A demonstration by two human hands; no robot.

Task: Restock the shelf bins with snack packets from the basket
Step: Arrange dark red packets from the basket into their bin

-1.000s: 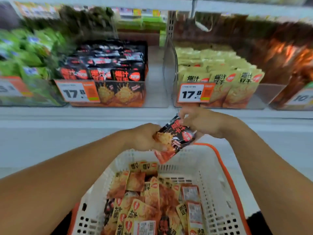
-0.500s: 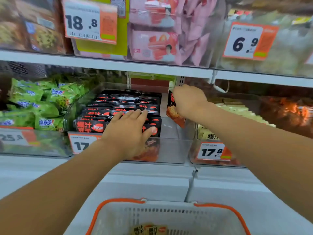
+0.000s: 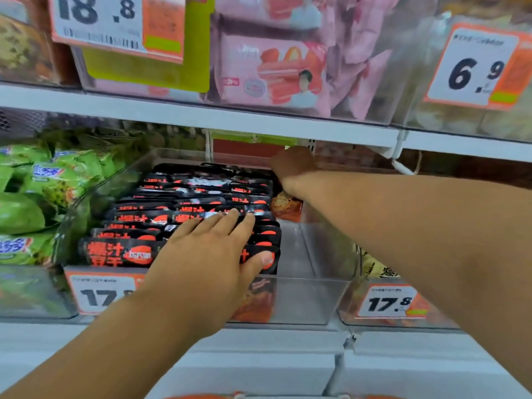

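Shelf bin (image 3: pixel 311 300): black packets (image 3: pixel 184 214) are pressed flat by the open left hand (image 3: pixel 207 254), while a packet (image 3: pixel 286 207) is gripped upright at the back by the right hand (image 3: pixel 293 168).

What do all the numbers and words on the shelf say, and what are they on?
"18.8": price tag, upper shelf, left.
"6.9": price tag, upper shelf, right.
"17." with the rest hidden by the left hand: tag on the black packets' bin.
"17.8": tag on the next bin right.
"爆汁豆干": front black packet.
Small print, barcodes, pink and green packet words: too blurred.
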